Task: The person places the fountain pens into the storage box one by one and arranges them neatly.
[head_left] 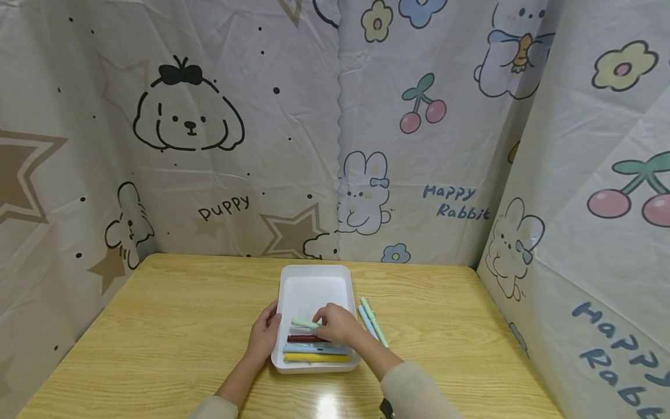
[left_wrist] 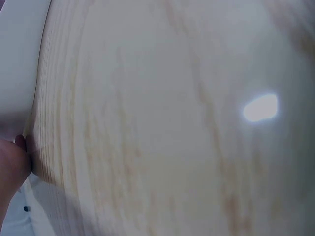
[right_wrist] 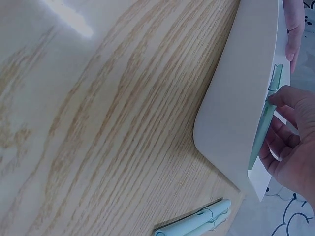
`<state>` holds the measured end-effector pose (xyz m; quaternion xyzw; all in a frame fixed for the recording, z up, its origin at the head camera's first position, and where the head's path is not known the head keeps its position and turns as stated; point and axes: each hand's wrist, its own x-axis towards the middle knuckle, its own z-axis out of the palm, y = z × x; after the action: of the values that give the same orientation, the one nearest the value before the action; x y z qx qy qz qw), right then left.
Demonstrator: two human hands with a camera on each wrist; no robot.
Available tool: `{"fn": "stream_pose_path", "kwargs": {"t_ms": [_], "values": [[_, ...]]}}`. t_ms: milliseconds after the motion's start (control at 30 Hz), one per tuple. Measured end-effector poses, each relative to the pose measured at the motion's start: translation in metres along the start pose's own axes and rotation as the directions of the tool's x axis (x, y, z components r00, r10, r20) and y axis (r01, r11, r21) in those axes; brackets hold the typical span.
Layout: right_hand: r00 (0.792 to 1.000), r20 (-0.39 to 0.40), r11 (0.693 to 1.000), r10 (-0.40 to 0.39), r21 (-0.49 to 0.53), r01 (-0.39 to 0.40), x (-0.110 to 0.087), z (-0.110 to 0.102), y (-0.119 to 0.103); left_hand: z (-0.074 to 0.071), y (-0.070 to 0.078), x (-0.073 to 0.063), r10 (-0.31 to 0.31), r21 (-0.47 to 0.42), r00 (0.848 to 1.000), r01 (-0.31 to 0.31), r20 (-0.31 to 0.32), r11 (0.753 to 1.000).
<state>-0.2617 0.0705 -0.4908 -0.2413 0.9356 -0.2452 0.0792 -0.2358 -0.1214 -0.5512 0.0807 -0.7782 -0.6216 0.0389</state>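
Observation:
In the head view a white tray [head_left: 314,286] stands on the table, holding a dark red pen [head_left: 300,338], a light blue pen [head_left: 314,349] and a yellow pen [head_left: 319,358] laid crosswise in its near half. My right hand [head_left: 337,325] is over the tray, pinching a light green pen [right_wrist: 264,125] between thumb and fingers. That pen lies nearly level above the tray floor, beside the dark red one. My left hand [head_left: 264,334] rests against the tray's left wall, its fingers at the rim; part of it is hidden in the left wrist view.
Right of the tray, another light green pen [head_left: 374,321] and a light blue pen [head_left: 367,322] lie side by side on the wooden table [head_left: 199,314]. Printed cloth [head_left: 293,145] hangs behind the table and along both sides.

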Motion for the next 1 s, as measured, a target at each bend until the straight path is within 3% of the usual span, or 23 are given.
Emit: {"fn": "stream_pose_path", "kwargs": {"t_ms": [1000], "values": [[0.999, 0.018, 0.999, 0.041, -0.017, -0.041, 0.0055, 0.0043, -0.0006, 0.0004, -0.0015, 0.0011, 0.013, -0.013, 1.0, -0.013, 0.001, 1.0]]}}
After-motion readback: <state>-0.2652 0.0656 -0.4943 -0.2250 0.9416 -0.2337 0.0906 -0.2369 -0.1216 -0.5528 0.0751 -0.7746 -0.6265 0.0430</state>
